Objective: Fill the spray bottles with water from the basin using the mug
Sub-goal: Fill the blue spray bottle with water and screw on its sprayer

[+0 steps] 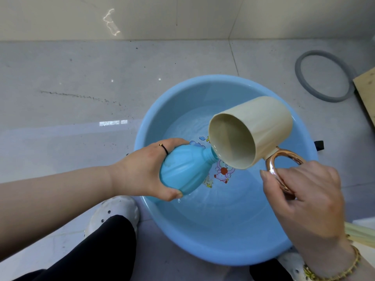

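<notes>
Head view: the left hand (149,169) grasps the blue bottle (183,171), tilted over the basin (213,240), neck toward the mug (263,126). The right hand (304,201) curls round the mug's copper handle (273,169), tipping its rim onto the bottle's mouth. The basin holds water and sits on a grey tiled floor (81,98) near a pale wall (182,17); a grey ring (302,78) lies well apart.

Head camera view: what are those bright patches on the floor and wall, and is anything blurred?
In the head view, the white patch on the glossy floor is window-like glare; the squiggle on the wall looks like reflected light, perhaps off the water; the mug and bottle look sharp, no motion blur.
</notes>
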Tool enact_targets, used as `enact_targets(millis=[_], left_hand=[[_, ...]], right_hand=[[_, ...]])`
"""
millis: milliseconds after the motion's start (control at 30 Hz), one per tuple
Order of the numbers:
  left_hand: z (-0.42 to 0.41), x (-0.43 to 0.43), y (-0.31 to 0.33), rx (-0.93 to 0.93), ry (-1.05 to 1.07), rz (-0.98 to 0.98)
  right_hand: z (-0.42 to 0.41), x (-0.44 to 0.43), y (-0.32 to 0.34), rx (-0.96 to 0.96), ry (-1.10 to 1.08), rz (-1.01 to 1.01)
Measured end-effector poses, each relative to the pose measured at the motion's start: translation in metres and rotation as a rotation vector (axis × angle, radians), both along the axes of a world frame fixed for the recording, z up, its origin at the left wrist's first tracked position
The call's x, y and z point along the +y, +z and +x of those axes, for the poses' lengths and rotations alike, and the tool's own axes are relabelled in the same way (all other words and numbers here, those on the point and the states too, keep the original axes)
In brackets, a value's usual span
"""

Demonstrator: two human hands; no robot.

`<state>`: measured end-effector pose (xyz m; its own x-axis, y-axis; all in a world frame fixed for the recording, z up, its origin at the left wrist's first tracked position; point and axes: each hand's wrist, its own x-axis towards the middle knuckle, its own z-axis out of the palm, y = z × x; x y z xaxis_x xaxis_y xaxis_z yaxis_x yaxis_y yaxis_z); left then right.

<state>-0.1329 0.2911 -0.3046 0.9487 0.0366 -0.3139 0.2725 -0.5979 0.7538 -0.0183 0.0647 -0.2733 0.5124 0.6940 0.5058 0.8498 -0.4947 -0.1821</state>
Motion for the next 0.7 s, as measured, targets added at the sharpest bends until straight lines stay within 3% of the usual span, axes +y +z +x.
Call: enact_targets(millis=[700], left_hand=[[-0.0006, -0.0004, 0.0005, 0.017, 0.005, -0.002]], right_hand=[[0.0051, -0.0020, 0.0030, -0.085, 0.031, -0.002]])
